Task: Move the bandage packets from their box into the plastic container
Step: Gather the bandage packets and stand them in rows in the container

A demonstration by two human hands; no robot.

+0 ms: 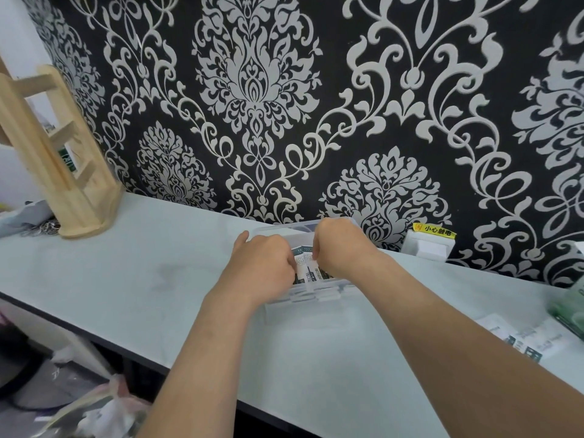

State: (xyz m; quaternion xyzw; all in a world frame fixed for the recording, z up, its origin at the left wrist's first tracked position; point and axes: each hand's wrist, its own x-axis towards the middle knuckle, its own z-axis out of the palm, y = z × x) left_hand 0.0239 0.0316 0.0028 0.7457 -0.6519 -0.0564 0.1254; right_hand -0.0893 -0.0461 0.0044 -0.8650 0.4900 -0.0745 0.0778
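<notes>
Reaching into the clear rectangular plastic container on the pale grey table, both hands are working close together; the left hand and the right hand are curling their fingers onto upright white-and-teal bandage packets standing inside that container; more loose packets are lying on the table well to the right, near a blurred green box at the edge; a pale wooden rack is standing far left.

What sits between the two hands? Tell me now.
Head view: packets, standing in the container, fill the gap between the left hand and right hand; both pinch them.
</notes>
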